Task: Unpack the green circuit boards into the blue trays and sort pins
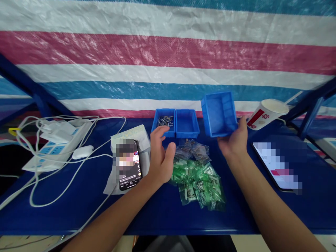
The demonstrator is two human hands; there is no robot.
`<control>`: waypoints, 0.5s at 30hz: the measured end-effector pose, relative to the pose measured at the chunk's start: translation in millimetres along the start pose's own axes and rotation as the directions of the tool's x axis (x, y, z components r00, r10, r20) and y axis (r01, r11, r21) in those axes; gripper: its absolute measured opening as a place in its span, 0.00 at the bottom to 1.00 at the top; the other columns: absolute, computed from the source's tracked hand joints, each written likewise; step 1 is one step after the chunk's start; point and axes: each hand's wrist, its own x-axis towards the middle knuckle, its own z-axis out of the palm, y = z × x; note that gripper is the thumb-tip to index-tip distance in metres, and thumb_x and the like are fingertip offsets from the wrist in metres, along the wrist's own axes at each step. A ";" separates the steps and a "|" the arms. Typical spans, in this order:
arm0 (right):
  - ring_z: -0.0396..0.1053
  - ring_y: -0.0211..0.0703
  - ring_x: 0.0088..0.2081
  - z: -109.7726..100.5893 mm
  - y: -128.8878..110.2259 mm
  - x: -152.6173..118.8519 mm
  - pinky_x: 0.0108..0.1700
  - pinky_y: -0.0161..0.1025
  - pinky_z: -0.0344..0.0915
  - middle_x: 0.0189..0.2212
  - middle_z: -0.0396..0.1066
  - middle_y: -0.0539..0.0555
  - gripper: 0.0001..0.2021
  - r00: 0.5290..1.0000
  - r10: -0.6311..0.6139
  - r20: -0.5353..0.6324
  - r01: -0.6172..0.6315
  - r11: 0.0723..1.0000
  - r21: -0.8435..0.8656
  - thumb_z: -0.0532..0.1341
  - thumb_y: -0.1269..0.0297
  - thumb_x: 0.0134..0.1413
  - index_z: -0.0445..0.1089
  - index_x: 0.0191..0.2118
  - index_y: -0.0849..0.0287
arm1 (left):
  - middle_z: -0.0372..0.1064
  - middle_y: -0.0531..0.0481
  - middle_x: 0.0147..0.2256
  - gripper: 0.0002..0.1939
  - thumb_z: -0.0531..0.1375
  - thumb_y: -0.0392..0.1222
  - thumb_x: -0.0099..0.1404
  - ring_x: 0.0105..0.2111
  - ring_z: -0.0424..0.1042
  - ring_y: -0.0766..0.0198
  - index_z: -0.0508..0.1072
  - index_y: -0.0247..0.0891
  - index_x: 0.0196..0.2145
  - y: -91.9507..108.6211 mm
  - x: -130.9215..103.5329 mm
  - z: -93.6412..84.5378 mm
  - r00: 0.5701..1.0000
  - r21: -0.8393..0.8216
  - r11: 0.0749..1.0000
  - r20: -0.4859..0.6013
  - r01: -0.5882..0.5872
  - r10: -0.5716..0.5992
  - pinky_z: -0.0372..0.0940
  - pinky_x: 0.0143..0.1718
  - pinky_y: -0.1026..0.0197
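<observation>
My right hand grips the lower right side of an empty blue plastic bin, tilted and raised off the table. My left hand has its fingers apart and holds nothing; it hovers just in front of a blue bin with screws. Touching that one on its right is another blue bin, with nothing visible in it. Between my hands lies a pile of small clear bags with screws and green and white pieces inside. Smaller bags with screws lie behind the pile.
On the left, white cables run around a power strip and a white earbud case. A lit phone rests against a tissue pack. At right are a paper cup and another phone. A striped tarp hangs behind the blue table.
</observation>
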 end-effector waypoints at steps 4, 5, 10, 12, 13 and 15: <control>0.77 0.48 0.47 -4.7 1.8 7.1 0.40 0.45 0.78 0.48 0.77 0.52 0.14 0.959 0.228 -0.171 -0.215 0.973 0.088 0.60 0.52 0.60 0.71 0.47 0.54 | 0.63 0.40 0.56 0.14 0.59 0.46 0.69 0.59 0.61 0.44 0.69 0.43 0.51 -6.3 5.5 -2.1 0.985 0.358 0.926 0.162 -0.121 0.066 0.58 0.60 0.35; 0.77 0.46 0.45 -5.3 2.9 7.7 0.39 0.44 0.78 0.46 0.77 0.52 0.13 0.948 0.251 -0.196 -0.240 0.967 0.081 0.62 0.54 0.59 0.72 0.46 0.54 | 0.63 0.41 0.56 0.12 0.60 0.46 0.69 0.59 0.60 0.43 0.70 0.43 0.49 -7.6 6.6 -2.4 0.979 0.407 0.901 0.187 -0.153 0.082 0.57 0.60 0.33; 0.76 0.42 0.34 -7.0 10.7 7.6 0.34 0.41 0.76 0.33 0.76 0.48 0.10 0.950 0.225 -0.217 -0.249 0.964 -0.091 0.64 0.56 0.55 0.72 0.41 0.54 | 0.65 0.41 0.56 0.11 0.60 0.46 0.68 0.61 0.58 0.41 0.71 0.42 0.47 -11.0 9.9 -3.5 0.976 0.492 0.854 0.204 -0.166 0.072 0.58 0.60 0.32; 0.74 0.41 0.31 -6.6 12.3 6.9 0.33 0.41 0.75 0.30 0.74 0.47 0.11 0.954 0.212 -0.211 -0.247 0.956 -0.159 0.65 0.57 0.53 0.72 0.40 0.55 | 0.67 0.40 0.55 0.12 0.60 0.46 0.69 0.61 0.59 0.41 0.71 0.41 0.47 -12.4 10.5 -3.7 0.979 0.501 0.852 0.195 -0.149 0.057 0.58 0.61 0.33; 0.74 0.41 0.31 -6.4 12.8 6.8 0.34 0.41 0.75 0.29 0.74 0.47 0.11 0.955 0.209 -0.213 -0.249 0.951 -0.181 0.65 0.57 0.52 0.72 0.40 0.56 | 0.68 0.40 0.55 0.12 0.60 0.46 0.69 0.60 0.60 0.41 0.71 0.41 0.48 -13.2 10.6 -3.7 0.980 0.503 0.854 0.194 -0.137 0.043 0.57 0.61 0.33; 0.74 0.41 0.31 -6.6 13.8 7.6 0.34 0.40 0.74 0.28 0.74 0.47 0.11 0.958 0.195 -0.208 -0.240 0.946 -0.219 0.65 0.59 0.50 0.73 0.40 0.56 | 0.69 0.40 0.55 0.13 0.60 0.48 0.69 0.60 0.60 0.41 0.71 0.41 0.49 -14.8 10.6 -3.7 0.978 0.506 0.855 0.210 -0.114 0.006 0.58 0.60 0.32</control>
